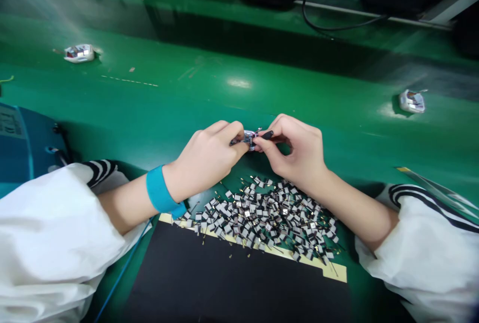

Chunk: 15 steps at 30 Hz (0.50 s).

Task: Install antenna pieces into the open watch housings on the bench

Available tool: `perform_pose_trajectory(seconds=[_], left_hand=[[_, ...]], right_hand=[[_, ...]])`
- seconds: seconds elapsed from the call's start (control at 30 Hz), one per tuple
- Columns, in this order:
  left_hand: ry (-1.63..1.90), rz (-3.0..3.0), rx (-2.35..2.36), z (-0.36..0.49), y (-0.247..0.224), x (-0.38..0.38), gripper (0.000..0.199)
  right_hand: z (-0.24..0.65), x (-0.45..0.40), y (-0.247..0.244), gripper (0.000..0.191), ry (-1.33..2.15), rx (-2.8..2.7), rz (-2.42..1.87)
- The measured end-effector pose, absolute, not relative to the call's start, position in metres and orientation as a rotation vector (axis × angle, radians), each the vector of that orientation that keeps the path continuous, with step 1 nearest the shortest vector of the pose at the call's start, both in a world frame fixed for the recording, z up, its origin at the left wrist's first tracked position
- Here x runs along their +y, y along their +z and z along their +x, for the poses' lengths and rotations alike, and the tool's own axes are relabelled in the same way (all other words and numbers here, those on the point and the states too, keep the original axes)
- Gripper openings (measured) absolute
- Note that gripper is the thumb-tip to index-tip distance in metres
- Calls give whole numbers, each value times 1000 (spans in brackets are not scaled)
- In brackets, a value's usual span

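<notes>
At the middle of the view, my left hand [209, 156] grips a small device [249, 138] with a pale rim and electronic parts inside. Its fingers are curled round the left side. My right hand [297, 151] pinches a small black piece [267, 135] against the device's right side; the exact contact is partly hidden by the fingertips. A teal band is around my left wrist. Just below both hands lies a pile of small black and silver-grey parts [262, 210] with short wires.
A black sheet [232, 278] with a yellow edge lies under the pile's near side. Similar white devices rest at back left [79, 53] and right [412, 101]. A blue box [41, 143] stands left, tweezers [437, 185] lie right, and a black cable [337, 28] hangs behind.
</notes>
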<state>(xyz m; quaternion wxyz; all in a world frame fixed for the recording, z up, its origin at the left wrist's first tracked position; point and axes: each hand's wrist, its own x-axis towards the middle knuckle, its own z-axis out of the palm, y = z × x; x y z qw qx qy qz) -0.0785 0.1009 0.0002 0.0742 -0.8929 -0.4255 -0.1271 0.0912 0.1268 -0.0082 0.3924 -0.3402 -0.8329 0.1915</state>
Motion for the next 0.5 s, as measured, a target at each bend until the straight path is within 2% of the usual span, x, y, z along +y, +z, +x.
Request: perform_pose_trajectory(seconds=[0.33, 0.43, 0.5], left_hand=[[-400, -2788, -1382, -80, -1, 101, 24], [-408, -2782, -1436, -76, -1, 97, 25], [-375, -2763, -1475, -71, 3, 89, 29]], right_hand=[[96, 134, -14, 15, 989, -1842, -901], [106, 138, -5, 15, 824, -1832, -983], [114, 136, -1, 13, 629, -2017, -1020]])
